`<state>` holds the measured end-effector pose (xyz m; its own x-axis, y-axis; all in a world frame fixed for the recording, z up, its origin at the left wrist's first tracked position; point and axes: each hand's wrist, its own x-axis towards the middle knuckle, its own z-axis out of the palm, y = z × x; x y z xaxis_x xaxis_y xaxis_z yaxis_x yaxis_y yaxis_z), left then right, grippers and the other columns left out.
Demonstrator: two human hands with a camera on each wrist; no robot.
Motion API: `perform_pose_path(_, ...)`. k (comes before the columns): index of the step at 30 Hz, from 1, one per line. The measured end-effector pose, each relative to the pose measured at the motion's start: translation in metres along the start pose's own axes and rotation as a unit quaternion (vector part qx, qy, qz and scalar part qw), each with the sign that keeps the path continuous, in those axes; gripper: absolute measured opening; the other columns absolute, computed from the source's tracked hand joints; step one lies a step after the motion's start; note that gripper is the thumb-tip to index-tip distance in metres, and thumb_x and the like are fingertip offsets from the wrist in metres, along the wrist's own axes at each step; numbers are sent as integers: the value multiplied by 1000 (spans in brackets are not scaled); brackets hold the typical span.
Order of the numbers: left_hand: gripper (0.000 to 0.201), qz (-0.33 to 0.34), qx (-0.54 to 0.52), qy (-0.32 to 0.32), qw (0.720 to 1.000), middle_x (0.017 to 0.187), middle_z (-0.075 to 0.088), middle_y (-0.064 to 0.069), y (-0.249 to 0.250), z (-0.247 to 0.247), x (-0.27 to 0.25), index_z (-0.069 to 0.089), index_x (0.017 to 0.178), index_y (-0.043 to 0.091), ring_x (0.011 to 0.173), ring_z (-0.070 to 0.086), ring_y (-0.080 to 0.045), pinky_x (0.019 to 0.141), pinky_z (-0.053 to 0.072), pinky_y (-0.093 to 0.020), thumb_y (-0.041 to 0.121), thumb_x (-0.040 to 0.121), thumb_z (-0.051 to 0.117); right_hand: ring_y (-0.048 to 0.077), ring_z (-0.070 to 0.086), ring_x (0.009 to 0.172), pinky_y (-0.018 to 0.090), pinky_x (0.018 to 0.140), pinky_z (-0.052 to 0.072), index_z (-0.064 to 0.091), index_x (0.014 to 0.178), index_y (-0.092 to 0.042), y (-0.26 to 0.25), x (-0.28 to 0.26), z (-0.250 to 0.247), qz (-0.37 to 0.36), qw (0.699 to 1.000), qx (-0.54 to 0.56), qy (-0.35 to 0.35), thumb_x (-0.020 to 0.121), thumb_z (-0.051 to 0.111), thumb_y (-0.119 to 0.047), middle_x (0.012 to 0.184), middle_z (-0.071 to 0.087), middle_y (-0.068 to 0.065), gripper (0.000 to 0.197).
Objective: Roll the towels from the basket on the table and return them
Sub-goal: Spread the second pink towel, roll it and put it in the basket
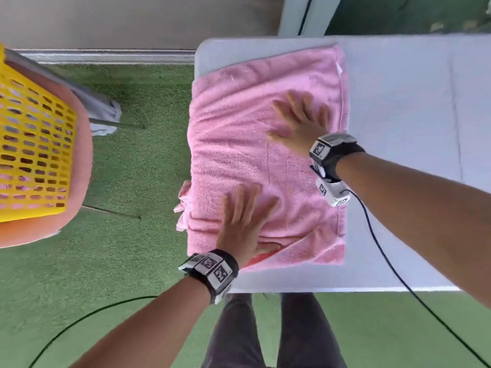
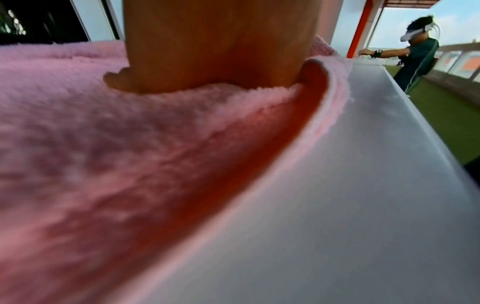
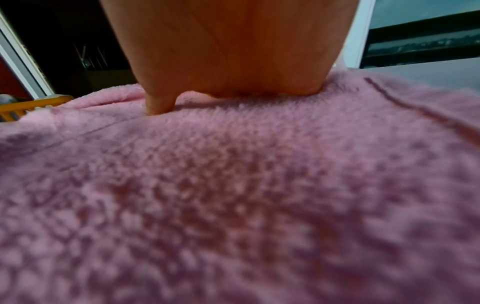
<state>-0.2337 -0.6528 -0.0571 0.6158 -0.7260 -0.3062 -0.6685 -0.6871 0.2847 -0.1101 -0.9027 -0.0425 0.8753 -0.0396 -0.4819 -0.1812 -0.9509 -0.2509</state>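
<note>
— Two flat palms on one pink towel (image 1: 239, 155); nothing rolled yet. Biggest thing first?

— Grey table (image 1: 411, 128), filling the right half of the head view. Towel lies folded on its left end, centre frame, left edge spilling a little over the table side. It spans nearly the whole depth of the table, bottom to top of frame, and looks slightly longer that way.

— Hands?

— Left hand (image 1: 243, 221) lower centre, fingers straight and spread, pressing the cloth near the bottom edge. Right hand (image 1: 300, 123) upper right of centre, fingers also straight, grasping nothing. Both wrist views agree: palm down on pile, no cloth pinched.

— So which edge starts the roll?

— My guess, the bottom one. It lies just behind the left hand's heel, so that hand is nearer. The cloth runs away from the fingers toward the top of frame, so a roll would travel up the picture.

— Trouble?

— Bottom right corner flap (image 1: 318, 248) is folded askew, and a gap shows between layers in the left wrist view. Likely needs squaring first.

— Around it?

— Yellow basket (image 1: 34, 144) at far left of frame, on a peach seat (image 1: 82, 160), well apart from the table across green turf (image 1: 138, 168). Pink shows through its holes. Black cable (image 1: 385, 248) trails from the right wrist across the table, clear of the towel. Nothing lies in the roll's path.
</note>
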Motion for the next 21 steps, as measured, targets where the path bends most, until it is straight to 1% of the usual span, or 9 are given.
perform_pose_path(2, 109, -13, 11, 11, 1000, 159, -7, -19, 18, 6, 8, 6, 153, 31, 143, -12, -44, 110, -4, -69, 77, 69, 57, 22, -30, 140, 64, 110, -16, -13, 145, -52, 22, -8, -5, 11, 1000, 14, -15, 82, 16, -83, 153, -31, -18, 76)
perform_pose_path(4, 106, -5, 21, 14, 1000, 158, -5, -21, 39, 6, 24, 4, 153, 31, 142, -10, -47, 109, -3, -69, 75, 72, 57, 22, -32, 138, 65, 109, -17, -13, 144, -53, 47, -16, -13, 27, 999, 21, -28, 82, 15, -84, 152, -32, -20, 75)
perform_pose_path(7, 108, 10, 28, -2, 1000, 158, -9, -21, 83, 6, 56, -2, 153, 31, 142, -12, -47, 107, -5, -70, 79, 73, 53, 24, -32, 139, 65, 108, -18, -16, 142, -56, 97, -31, -24, 50, 998, 29, -36, 82, 15, -84, 149, -34, -22, 74)
perform_pose_path(9, 108, 25, 26, -6, 999, 158, -11, -19, 119, 10, 80, -4, 152, 31, 141, -14, -47, 106, -4, -71, 79, 74, 52, 23, -34, 138, 66, 109, -16, -20, 139, -58, 140, -43, -28, 62, 997, 29, -41, 79, 12, -87, 148, -37, -23, 74)
perform_pose_path(11, 105, 38, 19, -6, 999, 158, -14, -17, 159, 15, 104, -5, 152, 33, 141, -18, -46, 107, -2, -72, 78, 75, 51, 23, -35, 138, 66, 109, -13, -24, 137, -58, 186, -56, -33, 73, 996, 14, -44, 77, 7, -88, 147, -38, -22, 74)
perform_pose_path(13, 104, 41, 31, -8, 999, 157, -18, -17, 204, 18, 128, 0, 153, 32, 140, -20, -46, 106, -3, -71, 80, 75, 48, 22, -35, 137, 66, 110, -12, -25, 137, -57, 232, -71, -39, 85, 995, 13, -45, 77, 5, -88, 147, -39, -21, 74)
perform_pose_path(16, 106, 41, 42, -31, 998, 157, -17, -19, 275, 25, 164, 0, 153, 30, 141, -16, -47, 105, -4, -68, 82, 74, 46, 20, -31, 138, 68, 109, -12, -24, 140, -55, 301, -97, -48, 108, 994, 6, -35, 78, 6, -87, 147, -38, -20, 75)
perform_pose_path(18, 106, 37, 39, -48, 997, 157, -16, -20, 322, 31, 188, -3, 153, 30, 140, -17, -48, 106, -8, -67, 85, 73, 40, 21, -29, 139, 65, 109, -16, -23, 141, -54, 345, -116, -52, 118, 993, 13, -27, 78, 9, -88, 148, -37, -19, 78)
perform_pose_path(21, 107, 43, 32, -73, 996, 156, -20, -20, 386, 36, 224, -10, 151, 31, 139, -18, -49, 107, -10, -67, 84, 73, 39, 21, -29, 140, 58, 106, -22, -22, 141, -54, 414, -144, -59, 134, 990, 51, -13, 79, 15, -87, 151, -34, -16, 79)
